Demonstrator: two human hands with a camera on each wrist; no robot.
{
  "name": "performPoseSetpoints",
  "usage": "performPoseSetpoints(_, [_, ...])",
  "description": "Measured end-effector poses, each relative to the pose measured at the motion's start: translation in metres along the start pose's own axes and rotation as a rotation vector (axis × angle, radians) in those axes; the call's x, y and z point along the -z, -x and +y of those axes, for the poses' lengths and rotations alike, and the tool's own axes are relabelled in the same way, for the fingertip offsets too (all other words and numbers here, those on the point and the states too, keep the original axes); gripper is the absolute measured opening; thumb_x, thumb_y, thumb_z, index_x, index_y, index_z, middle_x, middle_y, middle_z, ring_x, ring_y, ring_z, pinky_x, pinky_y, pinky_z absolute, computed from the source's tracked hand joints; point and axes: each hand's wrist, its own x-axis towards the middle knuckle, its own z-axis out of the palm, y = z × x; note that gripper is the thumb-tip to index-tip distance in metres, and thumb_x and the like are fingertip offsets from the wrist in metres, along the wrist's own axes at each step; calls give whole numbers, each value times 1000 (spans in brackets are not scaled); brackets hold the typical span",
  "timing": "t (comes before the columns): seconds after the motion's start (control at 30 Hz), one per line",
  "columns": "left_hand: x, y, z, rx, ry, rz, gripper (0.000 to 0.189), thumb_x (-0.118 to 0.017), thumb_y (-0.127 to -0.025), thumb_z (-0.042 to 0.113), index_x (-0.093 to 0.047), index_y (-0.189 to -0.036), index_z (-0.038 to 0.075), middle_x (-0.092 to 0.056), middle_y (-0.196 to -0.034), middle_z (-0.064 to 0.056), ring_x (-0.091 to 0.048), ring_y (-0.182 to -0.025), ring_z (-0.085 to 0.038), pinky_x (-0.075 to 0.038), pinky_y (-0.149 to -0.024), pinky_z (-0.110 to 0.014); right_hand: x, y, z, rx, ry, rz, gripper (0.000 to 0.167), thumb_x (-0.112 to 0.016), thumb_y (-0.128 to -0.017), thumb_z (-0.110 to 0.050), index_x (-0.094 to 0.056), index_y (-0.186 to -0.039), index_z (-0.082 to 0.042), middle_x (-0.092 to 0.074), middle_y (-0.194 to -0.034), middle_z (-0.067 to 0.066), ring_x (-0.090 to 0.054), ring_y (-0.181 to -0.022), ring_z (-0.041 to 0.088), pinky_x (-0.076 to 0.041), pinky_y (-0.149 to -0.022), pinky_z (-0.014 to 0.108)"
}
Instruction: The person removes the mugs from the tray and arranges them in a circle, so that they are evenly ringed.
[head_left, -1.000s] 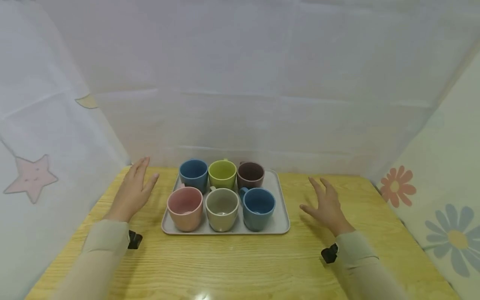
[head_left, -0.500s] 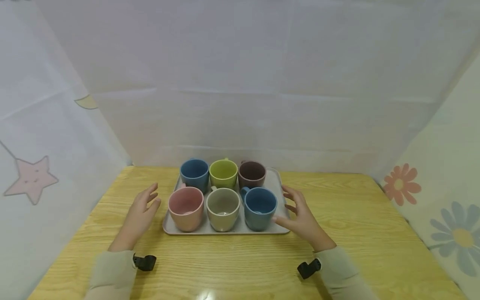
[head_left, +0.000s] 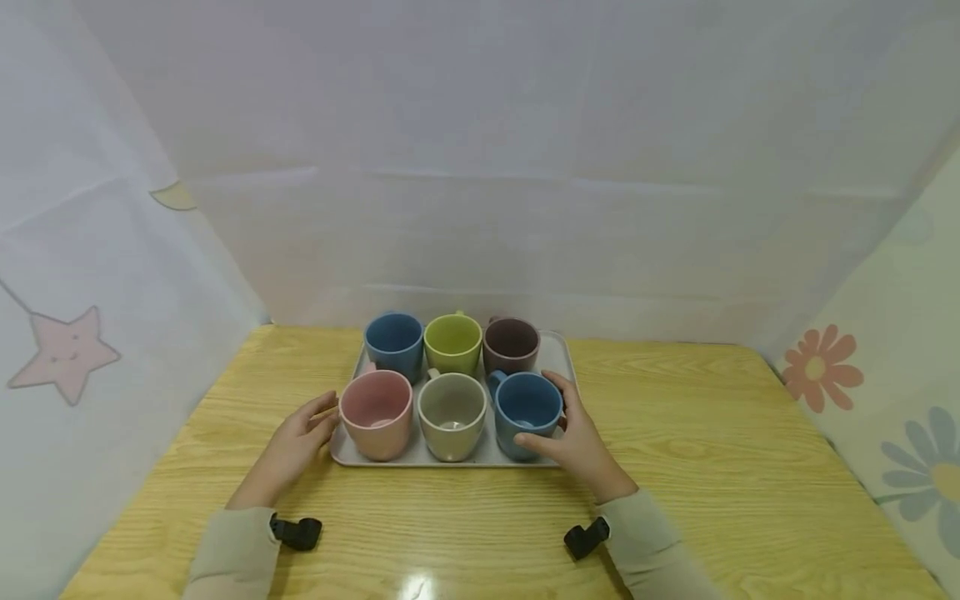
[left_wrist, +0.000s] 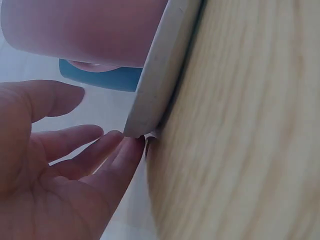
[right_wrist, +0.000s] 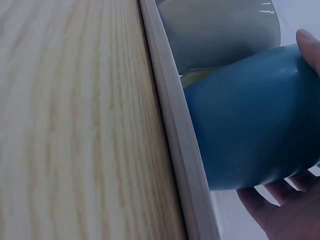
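Observation:
My right hand [head_left: 576, 443] holds the front-right blue mug [head_left: 517, 433], thumb on its near side and fingers round its right side. In the right wrist view this blue mug [right_wrist: 255, 120] stands on the tray, with the thumb [right_wrist: 310, 47] at its rim end. My left hand [head_left: 291, 448] is at the left edge of the light tray [head_left: 450, 464], beside the pink mug [head_left: 382, 437]. The left wrist view has its fingertips [left_wrist: 132, 145] at the tray's rim [left_wrist: 155, 75], apart from the pink mug [left_wrist: 85, 30]. Its fingers are loosely bent.
A cream mug [head_left: 452, 437] stands between the pink and blue mugs. Behind are another blue mug [head_left: 397, 360], a lime-green mug [head_left: 453, 358] and a dark mauve mug [head_left: 510, 358]. The wooden table [head_left: 450, 533] meets a white cloth backdrop [head_left: 465, 208].
My right hand has moved left from beside the tray and taken hold of the front blue mug. My left hand has come down and towards the tray's left edge.

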Motion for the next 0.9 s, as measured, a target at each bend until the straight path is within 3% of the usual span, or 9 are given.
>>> performPoseSetpoints(0.1, [2, 1, -1, -5, -9, -21, 67, -51, -108, 33, -25, -158, -4, -31, -159, -27, -37, -142, -45, -42, -110, -49, -3, -1, 0, -27, 1, 12, 98, -89, -80, -22, -29, -157, -22, -33, -159, 10, -30, -147, 32, -24, -116, 67])
performPoseSetpoints(0.27, [4, 2, -12, -43, 96, -70, 66, -59, -105, 21, -28, -158, -1, -34, -158, -27, -35, -144, -40, -43, -102, -17, -3, -1, 3, -21, -25, 32, 94, -90, -79, -18, -34, -154, -20, -41, -154, 9, -37, -142, 32, -25, -116, 66])
performPoseSetpoints(0.33, [5, 3, -17, -51, 170, -88, 65, -59, -104, 13, -28, -159, -1, -33, -159, -27, -38, -144, -27, -41, -99, -10, -4, -1, 4, -10, -46, 39, 92, -90, -78, -16, -36, -152, -19, -44, -151, 9, -39, -139, 31, -25, -116, 65])
performPoseSetpoints(0.47, [5, 2, -26, -72, 276, -120, 66, -58, -103, 4, -24, -159, -4, -29, -159, -29, -44, -132, 5, -42, -100, -11, -5, -1, 8, 15, -81, 54, 91, -90, -78, -13, -37, -152, -17, -45, -149, 9, -41, -137, 30, -25, -117, 63])
performPoseSetpoints(0.53, [5, 1, -28, -74, 290, -120, 67, -59, -102, 3, -24, -158, -4, -28, -159, -30, -44, -124, 14, -43, -100, -12, -5, -1, 9, 28, -94, 59, 90, -90, -78, -12, -38, -152, -17, -45, -149, 8, -41, -137, 30, -25, -117, 61])
performPoseSetpoints(0.7, [6, 1, -30, -59, 299, -113, 68, -60, -101, 4, -25, -159, -3, -29, -159, -28, -45, -122, 16, -43, -99, -11, -6, 0, 10, 39, -160, 68, 91, -90, -77, -7, -40, -152, -16, -44, -151, 8, -39, -139, 28, -24, -119, 55])
performPoseSetpoints(0.9, [6, 1, -31, -36, 318, -123, 69, -61, -102, 8, -24, -159, -2, -29, -161, -26, -44, -124, 14, -42, -100, -12, -6, 2, 11, 32, -190, 102, 91, -91, -74, -3, -44, -151, -16, -47, -148, 7, -45, -133, 26, -41, -112, 35])
